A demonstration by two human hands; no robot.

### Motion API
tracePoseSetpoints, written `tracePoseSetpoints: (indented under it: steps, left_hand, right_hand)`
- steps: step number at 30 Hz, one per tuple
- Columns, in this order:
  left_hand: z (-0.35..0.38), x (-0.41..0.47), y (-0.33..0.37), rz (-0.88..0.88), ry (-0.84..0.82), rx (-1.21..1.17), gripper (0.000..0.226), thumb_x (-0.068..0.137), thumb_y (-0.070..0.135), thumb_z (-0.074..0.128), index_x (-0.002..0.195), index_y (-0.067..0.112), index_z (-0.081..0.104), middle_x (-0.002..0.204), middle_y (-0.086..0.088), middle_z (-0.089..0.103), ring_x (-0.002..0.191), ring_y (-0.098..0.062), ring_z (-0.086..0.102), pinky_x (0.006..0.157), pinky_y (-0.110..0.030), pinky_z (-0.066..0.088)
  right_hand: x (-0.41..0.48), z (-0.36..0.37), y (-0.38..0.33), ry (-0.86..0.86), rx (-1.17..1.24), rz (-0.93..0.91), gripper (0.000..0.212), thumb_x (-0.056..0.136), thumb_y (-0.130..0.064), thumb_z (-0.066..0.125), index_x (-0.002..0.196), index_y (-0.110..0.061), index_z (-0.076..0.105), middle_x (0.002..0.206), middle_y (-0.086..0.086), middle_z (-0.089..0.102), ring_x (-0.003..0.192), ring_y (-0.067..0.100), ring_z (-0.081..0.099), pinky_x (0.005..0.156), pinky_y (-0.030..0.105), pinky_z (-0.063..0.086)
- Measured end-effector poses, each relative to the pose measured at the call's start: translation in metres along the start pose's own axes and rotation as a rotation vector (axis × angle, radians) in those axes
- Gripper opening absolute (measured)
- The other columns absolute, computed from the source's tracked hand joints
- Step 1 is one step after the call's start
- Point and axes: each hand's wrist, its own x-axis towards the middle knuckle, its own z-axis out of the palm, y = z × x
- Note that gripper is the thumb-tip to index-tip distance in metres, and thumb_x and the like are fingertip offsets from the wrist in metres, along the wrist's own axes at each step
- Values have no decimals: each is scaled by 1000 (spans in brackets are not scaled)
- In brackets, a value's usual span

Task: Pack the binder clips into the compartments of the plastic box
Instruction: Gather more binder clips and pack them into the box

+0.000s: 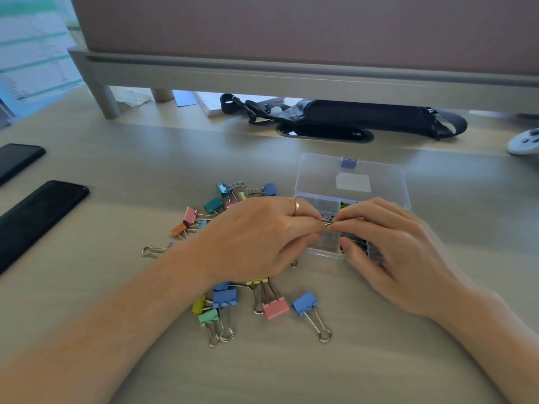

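Left of the plastic box [323, 252], loose binder clips [275, 307] are lying in a pile on the desk [116, 170]. The left hand [256, 237] and the right hand [388, 249] are meeting above the box's compartments, and their fingertips are pinching one small clip [327, 220] by its wire handles. Some clips are sitting inside the box.

Clear plastic box [350, 182] sits open under the fingertips of the left hand [256, 237] and right hand [388, 249], lid flipped back on the far side, a few yellow and dark clips inside. Pastel binder clips [275, 307] lie loose on the bench [116, 176] beyond the left hand and by its wrist. One small clip [327, 219] is pinched between both.
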Motion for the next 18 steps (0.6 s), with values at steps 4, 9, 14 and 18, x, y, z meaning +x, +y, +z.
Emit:
tracePoseSetpoints:
  steps: [4,9,14,18]
  left_hand:
    - [-1,3,3,-57,30,-87,38,106,33,41,116,18,74,121,8,68,100,-8,67,86,-31,56]
    - [-1,5,4,-79,41,-124,38,107,33,41,116,17,74,118,7,70,100,-8,67,88,-31,56]
    - [0,4,5,-65,58,-113,32,107,27,44,119,17,71,117,6,70,103,-9,65,88,-31,56]
    - [2,5,3,-81,89,-138,29,106,25,47,117,16,72,115,5,71,105,-10,64,92,-30,54]
  right_hand:
    - [0,-1,0,-9,6,14,23,101,-25,59,111,-15,78,113,-6,70,102,17,66,86,41,54]
    - [2,-6,-1,-5,32,28,21,101,-28,57,110,-17,73,113,-9,68,104,14,66,85,38,52]
    - [5,-11,-1,3,36,36,17,99,-23,60,108,-15,71,112,-8,66,103,16,66,85,42,54]
    - [10,-15,-3,57,92,62,20,100,-26,58,110,-14,71,113,-8,65,106,16,64,90,39,53]
